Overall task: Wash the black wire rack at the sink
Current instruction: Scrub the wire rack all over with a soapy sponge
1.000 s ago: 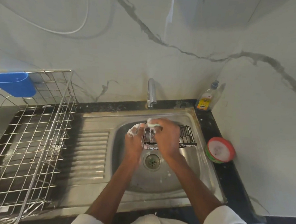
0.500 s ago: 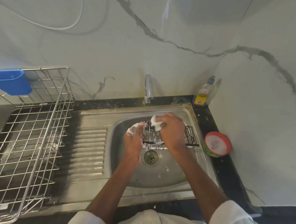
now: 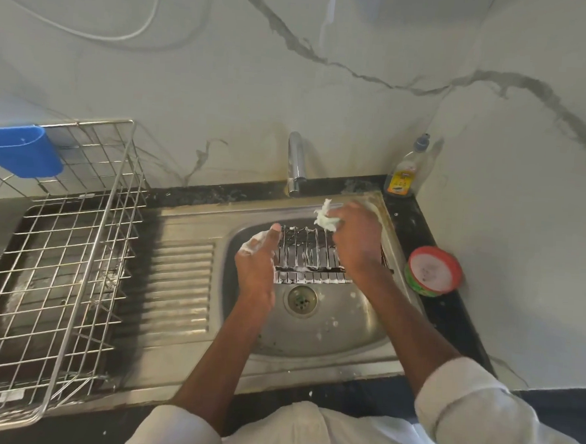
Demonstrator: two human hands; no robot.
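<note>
— Head view, the only one we have. Where does the thing you're washing lie?

— The black wire rack with its soapy bars [image 3: 308, 257] sits in the basin of the stainless steel sink [image 3: 329, 337], centre of the frame, just above the round drain [image 3: 302, 299]. Its long axis runs left to right across the picture, the bars pointing up toward the chrome tap [image 3: 296, 163].

— And your hands?

— My left hand [image 3: 258, 264] is at the rack's left end, fingers fairly straight and foamy, steadying it. Whether the fingertips hook round the edge wire I can't tell; foam and the hand itself hide them. My right hand [image 3: 355, 246] is above the rack's upper right part, fingers curled round a crumpled white soapy scrubbing cloth [image 3: 326, 218] that sticks out toward the tap.

— So which hand does the next stroke?

— The right, I'd judge. The cloth is at the rack's far edge, so the rack lies below and left of it. I'd drag down along the bars while the left braces that end against sliding.
</note>
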